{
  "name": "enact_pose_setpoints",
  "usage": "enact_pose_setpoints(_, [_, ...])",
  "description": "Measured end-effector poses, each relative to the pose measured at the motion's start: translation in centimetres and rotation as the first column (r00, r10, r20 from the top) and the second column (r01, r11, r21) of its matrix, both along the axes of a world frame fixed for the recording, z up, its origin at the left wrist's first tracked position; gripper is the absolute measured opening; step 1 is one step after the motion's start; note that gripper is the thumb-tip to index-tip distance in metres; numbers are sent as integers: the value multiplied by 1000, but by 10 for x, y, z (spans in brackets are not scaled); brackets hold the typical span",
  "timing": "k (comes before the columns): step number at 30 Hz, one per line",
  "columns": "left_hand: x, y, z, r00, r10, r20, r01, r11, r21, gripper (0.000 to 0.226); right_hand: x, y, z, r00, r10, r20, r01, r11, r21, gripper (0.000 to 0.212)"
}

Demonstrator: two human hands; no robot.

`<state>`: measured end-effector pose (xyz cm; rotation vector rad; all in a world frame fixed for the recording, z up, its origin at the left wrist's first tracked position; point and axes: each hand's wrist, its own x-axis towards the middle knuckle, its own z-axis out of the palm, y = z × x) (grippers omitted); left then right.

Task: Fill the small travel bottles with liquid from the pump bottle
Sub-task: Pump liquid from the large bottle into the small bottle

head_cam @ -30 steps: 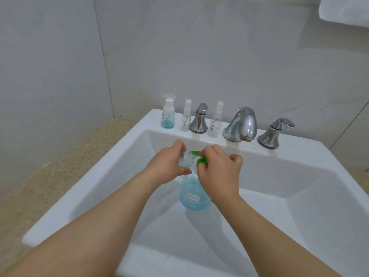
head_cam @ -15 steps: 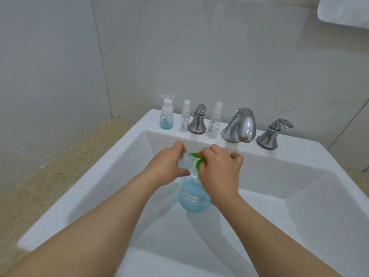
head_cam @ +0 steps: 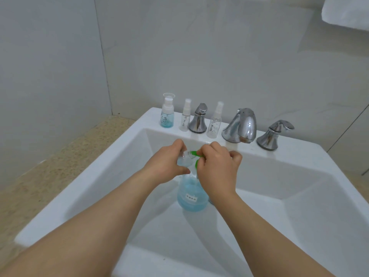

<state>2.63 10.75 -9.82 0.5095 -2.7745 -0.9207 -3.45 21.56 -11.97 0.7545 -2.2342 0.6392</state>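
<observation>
The pump bottle [head_cam: 190, 194], round and clear with blue liquid and a green pump head [head_cam: 194, 153], stands in the white sink basin [head_cam: 289, 206]. My right hand [head_cam: 216, 168] is closed over the green pump head. My left hand [head_cam: 169, 163] holds a small clear travel bottle [head_cam: 184, 159] tilted with its mouth at the green nozzle. On the back ledge stand a small bottle with blue liquid [head_cam: 167, 112] and two slim clear spray bottles [head_cam: 186, 114] [head_cam: 215, 119].
A chrome spout [head_cam: 240, 125] and two chrome handles [head_cam: 198, 118] [head_cam: 272, 134] sit on the sink's back ledge. A speckled beige counter [head_cam: 50, 176] lies to the left by the tiled wall. A white towel [head_cam: 347, 12] hangs at the upper right.
Both hands stay at the pump head with the small bottle at the nozzle; only the view has shifted slightly.
</observation>
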Motion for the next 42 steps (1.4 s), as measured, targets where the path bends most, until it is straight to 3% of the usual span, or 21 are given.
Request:
enact_pose_setpoints(6, [1,1,0,1000,-9,14,9,1000,-17,48,3,3,-3,998,22,54,-22,1000,3,20])
enact_pose_setpoints(14, [-1,0,3,1000,1,-17,-1,1000,-18,49,-1,7,8,996,-16,-90,13,999,-36,34])
enact_pose_setpoints(24, [-2,-1,-1,999,-3,42,5,999,-35,46,-2,0,-5,999,-15,-40,16,1000,19,18])
enact_pose_setpoints(35, [-2,-1,2,1000,18,7,-19,999,31,50,-1,7,7,999,31,-43,-33,998,-51,32])
enact_pose_setpoints(39, [-2,-3,1,999,37,5,-37,999,37,53,-4,5,5,998,40,53,-35,996,-82,18])
enact_pose_setpoints(42, [-2,-2,0,1000,20,4,-20,1000,24,50,-1,-1,2,999,23,23,-22,999,-29,15])
